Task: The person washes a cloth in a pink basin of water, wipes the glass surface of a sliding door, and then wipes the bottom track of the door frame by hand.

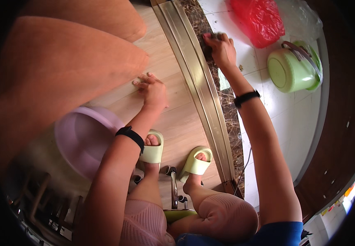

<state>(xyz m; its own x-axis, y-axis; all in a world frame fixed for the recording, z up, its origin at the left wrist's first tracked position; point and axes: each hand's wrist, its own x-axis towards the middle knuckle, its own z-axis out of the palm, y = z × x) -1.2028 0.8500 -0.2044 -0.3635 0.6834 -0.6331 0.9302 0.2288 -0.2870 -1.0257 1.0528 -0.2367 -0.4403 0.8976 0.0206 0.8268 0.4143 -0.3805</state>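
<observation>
My left hand (153,90) is over the pale wood-plank floor (174,107), its fingers apart and holding nothing. Its fingertips are at the edge of a large orange-brown form (70,58) that I cannot identify. Over the dark marble threshold (231,113), my right hand (223,50) reaches down with bent fingers around a small dark thing (218,37), blurred and mostly hidden. A pale green scrap (223,80) lies on the marble, beside my right forearm. Black bands circle both wrists.
A metal sliding-door track (200,92) runs along the threshold. On the white tiles (285,113) are a light green bucket (289,70) on its side, a red plastic bag (260,21) and a clear bag (300,18). A lilac basin (82,138) stands left. Below me are stool casters (172,170) and a cable (247,160).
</observation>
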